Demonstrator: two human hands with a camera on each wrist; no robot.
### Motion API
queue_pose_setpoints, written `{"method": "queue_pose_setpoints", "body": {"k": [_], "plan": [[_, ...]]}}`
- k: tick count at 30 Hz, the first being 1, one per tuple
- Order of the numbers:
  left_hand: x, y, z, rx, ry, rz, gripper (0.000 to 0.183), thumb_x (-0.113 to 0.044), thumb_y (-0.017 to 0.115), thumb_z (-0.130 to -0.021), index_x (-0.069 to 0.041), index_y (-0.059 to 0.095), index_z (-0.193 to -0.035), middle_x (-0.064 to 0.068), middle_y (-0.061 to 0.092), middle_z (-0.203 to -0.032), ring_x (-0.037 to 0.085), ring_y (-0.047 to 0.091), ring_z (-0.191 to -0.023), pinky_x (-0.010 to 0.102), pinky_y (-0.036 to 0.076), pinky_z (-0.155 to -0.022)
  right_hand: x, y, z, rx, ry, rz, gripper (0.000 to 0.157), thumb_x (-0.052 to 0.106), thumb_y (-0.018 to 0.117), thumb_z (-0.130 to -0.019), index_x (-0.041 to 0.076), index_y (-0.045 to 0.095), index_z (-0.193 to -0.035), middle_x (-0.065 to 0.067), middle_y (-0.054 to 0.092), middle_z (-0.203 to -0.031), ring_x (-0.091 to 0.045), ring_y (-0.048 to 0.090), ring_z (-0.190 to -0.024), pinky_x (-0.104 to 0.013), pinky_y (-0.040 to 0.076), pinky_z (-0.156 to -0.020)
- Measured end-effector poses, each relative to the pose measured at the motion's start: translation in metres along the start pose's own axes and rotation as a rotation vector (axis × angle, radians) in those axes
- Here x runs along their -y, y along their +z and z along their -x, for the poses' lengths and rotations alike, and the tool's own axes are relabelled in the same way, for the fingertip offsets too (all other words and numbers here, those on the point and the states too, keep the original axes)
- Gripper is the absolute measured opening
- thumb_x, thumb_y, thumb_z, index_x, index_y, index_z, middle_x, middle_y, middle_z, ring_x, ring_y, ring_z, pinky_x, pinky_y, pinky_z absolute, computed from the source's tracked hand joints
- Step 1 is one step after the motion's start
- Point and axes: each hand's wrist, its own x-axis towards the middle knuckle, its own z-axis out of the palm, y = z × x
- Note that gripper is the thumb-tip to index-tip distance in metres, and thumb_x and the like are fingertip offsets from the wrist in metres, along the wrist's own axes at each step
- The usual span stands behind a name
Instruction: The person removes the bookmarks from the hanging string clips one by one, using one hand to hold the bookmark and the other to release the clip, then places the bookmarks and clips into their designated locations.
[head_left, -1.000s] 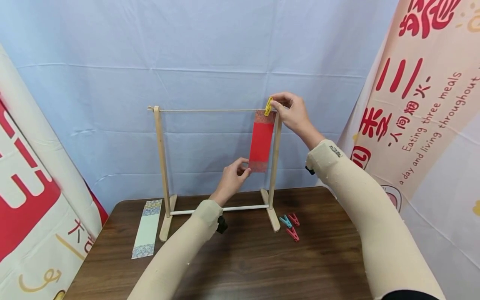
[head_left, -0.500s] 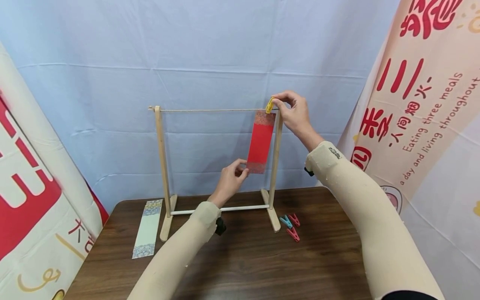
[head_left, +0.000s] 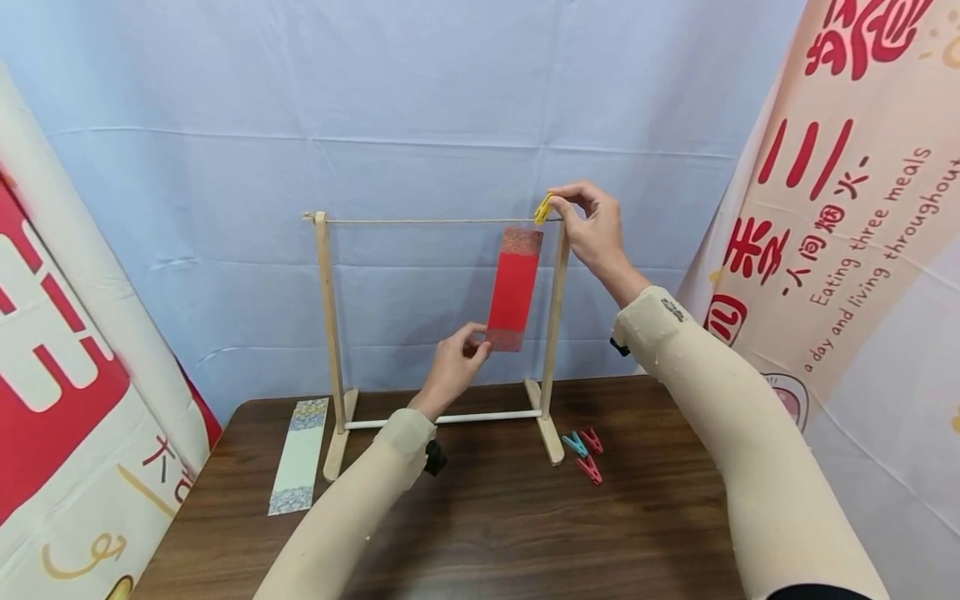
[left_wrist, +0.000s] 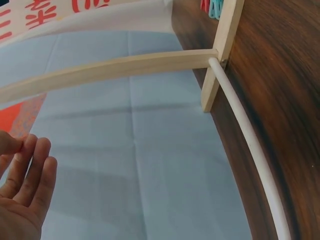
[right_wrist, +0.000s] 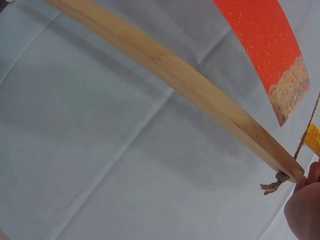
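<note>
A red paper strip [head_left: 513, 292] with patterned ends is held near its lower left corner by my left hand [head_left: 452, 364], thumb and fingers pinching the edge. Its top end lies a little below the string [head_left: 427, 221] of the wooden stand. In the right wrist view, the strip's end [right_wrist: 290, 90] is apart from the string. My right hand [head_left: 596, 229] pinches a yellow clothespin [head_left: 543, 208] at the string, close to the right post [head_left: 556, 317]. The left wrist view shows the left hand [left_wrist: 27, 185] with a bit of the strip [left_wrist: 22, 115] beyond the fingertips.
Right of the stand's foot lie a blue clothespin [head_left: 575, 443] and two red clothespins [head_left: 589, 469] on the brown table [head_left: 480, 533]. A pale strip with floral ends [head_left: 298, 458] lies left of the stand. A white rod [head_left: 487, 416] joins the posts low down.
The red strip has come down and left from the string, away from the yellow clothespin, along with my left hand. My right hand stays by the string with the clothespin.
</note>
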Motion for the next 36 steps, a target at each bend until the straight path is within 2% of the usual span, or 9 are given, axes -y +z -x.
{"method": "queue_pose_setpoints", "body": {"k": [4,7,14,19,28,36], "plan": [[0.005,-0.002,0.003,-0.016,-0.003,-0.01,0.029,-0.016,0.069,-0.108,-0.01,0.068,-0.136,0.004,0.076,-0.097,0.017,0.074,-0.088,0.037,0.063,-0.081,0.002,-0.001,0.002,0.01,-0.027,-0.015,0.014,-0.008,0.07,-0.1,-0.016,0.072,-0.112,-0.032,0.071,-0.115,-0.025,0.071,-0.11,-0.024,0.056,-0.098],[0.008,-0.002,0.006,-0.023,-0.015,-0.018,0.029,-0.016,0.069,-0.108,-0.01,0.068,-0.135,0.004,0.076,-0.098,0.017,0.074,-0.088,0.038,0.063,-0.082,0.0,-0.003,0.003,0.01,-0.041,-0.042,0.015,-0.007,0.071,-0.099,-0.015,0.072,-0.112,-0.031,0.071,-0.116,-0.027,0.071,-0.11,-0.028,0.056,-0.1],[0.009,-0.004,0.012,-0.019,-0.038,-0.003,0.028,-0.018,0.069,-0.108,-0.011,0.068,-0.135,0.004,0.076,-0.099,0.017,0.074,-0.089,0.037,0.063,-0.082,-0.002,-0.006,0.008,-0.01,-0.053,-0.078,0.019,-0.005,0.073,-0.099,-0.014,0.071,-0.115,-0.026,0.072,-0.117,-0.022,0.07,-0.109,-0.033,0.055,-0.102],[0.009,-0.007,0.017,-0.03,-0.04,0.004,0.028,-0.017,0.069,-0.107,-0.011,0.068,-0.135,0.004,0.076,-0.098,0.017,0.074,-0.089,0.038,0.063,-0.082,0.001,-0.006,0.014,0.02,-0.077,-0.081,0.024,-0.005,0.072,-0.1,-0.013,0.07,-0.122,-0.022,0.071,-0.118,-0.021,0.069,-0.11,-0.035,0.055,-0.104],[0.011,-0.012,0.025,-0.037,-0.028,0.0,0.029,-0.016,0.07,-0.107,-0.01,0.068,-0.135,0.004,0.075,-0.098,0.019,0.074,-0.091,0.04,0.063,-0.086,0.002,-0.004,0.029,0.044,-0.102,-0.109,0.03,-0.009,0.071,-0.099,-0.014,0.067,-0.128,-0.031,0.068,-0.118,-0.014,0.067,-0.106,-0.028,0.053,-0.1],[0.017,-0.016,0.034,-0.064,-0.028,-0.009,0.028,-0.012,0.073,-0.105,-0.007,0.069,-0.133,0.005,0.077,-0.097,0.022,0.076,-0.091,0.04,0.063,-0.089,-0.001,-0.005,0.044,0.061,-0.107,-0.122,0.032,-0.008,0.071,-0.099,-0.014,0.065,-0.131,-0.029,0.067,-0.122,-0.017,0.067,-0.111,-0.03,0.052,-0.104]]}}
